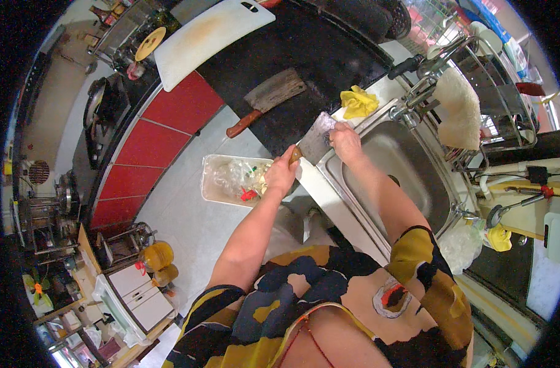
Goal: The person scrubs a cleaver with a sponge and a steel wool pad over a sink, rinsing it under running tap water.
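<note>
My left hand [280,171] is closed round the wooden handle of a cleaver [314,143], whose broad blade lies over the pale counter edge beside the sink. Against the far part of that blade, my right hand [345,141] presses something dark, perhaps a scouring pad, though the fingers mostly hide it. Whitish streaks, possibly suds, show near the blade's top. A second cleaver [275,91] with a worn blade and reddish wooden handle rests on the black countertop [243,55]. A crumpled yellow cloth [359,102] sits by the sink corner, just beyond my right hand.
The steel sink basin [399,161] and its faucet [406,108] are at the right. A bin [207,181] with plastic waste stands below my left hand. A white cutting board [211,39] lies at the counter's far left; a metal dish rack [514,115] stands far right.
</note>
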`<state>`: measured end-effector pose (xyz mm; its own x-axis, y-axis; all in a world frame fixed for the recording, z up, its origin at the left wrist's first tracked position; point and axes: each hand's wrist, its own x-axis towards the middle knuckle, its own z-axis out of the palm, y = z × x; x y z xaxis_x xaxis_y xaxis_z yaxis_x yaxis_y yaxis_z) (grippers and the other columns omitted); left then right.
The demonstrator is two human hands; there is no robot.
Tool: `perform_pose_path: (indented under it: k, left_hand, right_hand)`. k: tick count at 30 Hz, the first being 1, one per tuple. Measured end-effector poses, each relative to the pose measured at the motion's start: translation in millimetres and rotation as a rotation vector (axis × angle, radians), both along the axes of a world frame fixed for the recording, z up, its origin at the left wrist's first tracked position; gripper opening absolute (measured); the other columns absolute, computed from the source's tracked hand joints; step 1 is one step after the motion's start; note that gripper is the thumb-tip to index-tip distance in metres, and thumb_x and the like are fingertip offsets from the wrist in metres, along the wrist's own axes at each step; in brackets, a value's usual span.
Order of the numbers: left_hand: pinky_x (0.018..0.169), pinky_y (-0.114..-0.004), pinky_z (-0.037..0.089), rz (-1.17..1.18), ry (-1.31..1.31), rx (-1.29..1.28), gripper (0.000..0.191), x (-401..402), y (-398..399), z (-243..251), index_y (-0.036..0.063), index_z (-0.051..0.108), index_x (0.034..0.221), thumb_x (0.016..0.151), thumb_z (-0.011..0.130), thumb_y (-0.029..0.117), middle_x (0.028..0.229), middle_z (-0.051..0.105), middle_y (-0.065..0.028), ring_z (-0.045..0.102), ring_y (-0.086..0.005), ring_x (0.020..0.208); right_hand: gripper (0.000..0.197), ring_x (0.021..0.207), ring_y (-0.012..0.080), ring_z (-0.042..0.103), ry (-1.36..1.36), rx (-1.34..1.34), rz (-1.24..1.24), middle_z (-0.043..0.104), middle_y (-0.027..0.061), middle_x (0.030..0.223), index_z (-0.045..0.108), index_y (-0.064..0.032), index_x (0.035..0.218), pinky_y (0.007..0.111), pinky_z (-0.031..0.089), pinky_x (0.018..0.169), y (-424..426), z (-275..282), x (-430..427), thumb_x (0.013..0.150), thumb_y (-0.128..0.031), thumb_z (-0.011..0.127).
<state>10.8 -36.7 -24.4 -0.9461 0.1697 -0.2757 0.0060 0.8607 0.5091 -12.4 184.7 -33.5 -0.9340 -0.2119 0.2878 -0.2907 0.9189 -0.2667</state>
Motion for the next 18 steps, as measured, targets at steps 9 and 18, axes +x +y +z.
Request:
perform_pose_path:
  k: [9, 18]
  left_hand:
    - [0.076, -0.046, 0.048, -0.007, 0.018, -0.026, 0.051, 0, -2, -1, 0.0338, 0.039, 0.134, 0.085, 0.056, 0.035, 0.103, 0.06, -0.0179, 0.061, -0.0357, 0.092]
    - [0.076, -0.046, 0.048, 0.008, -0.012, -0.043, 0.049, 1, 0, 4, 0.032, 0.041, 0.133, 0.085, 0.056, 0.034, 0.102, 0.06, -0.0181, 0.061, -0.0357, 0.09]
  right_hand:
    - [0.005, 0.083, 0.0277, 0.058, -0.041, -0.098, 0.117, 0.056, 0.0101, 0.077, 0.06, -0.0069, 0.065, 0.038, 0.05, 0.07, -31, 1, 18, 0.064, -0.012, 0.059]
    - [0.007, 0.084, 0.0279, 0.056, -0.083, -0.158, 0.177, 0.056, 0.0085, 0.079, 0.061, -0.0061, 0.065, 0.039, 0.05, 0.068, -51, 7, 31, 0.062, -0.012, 0.063]
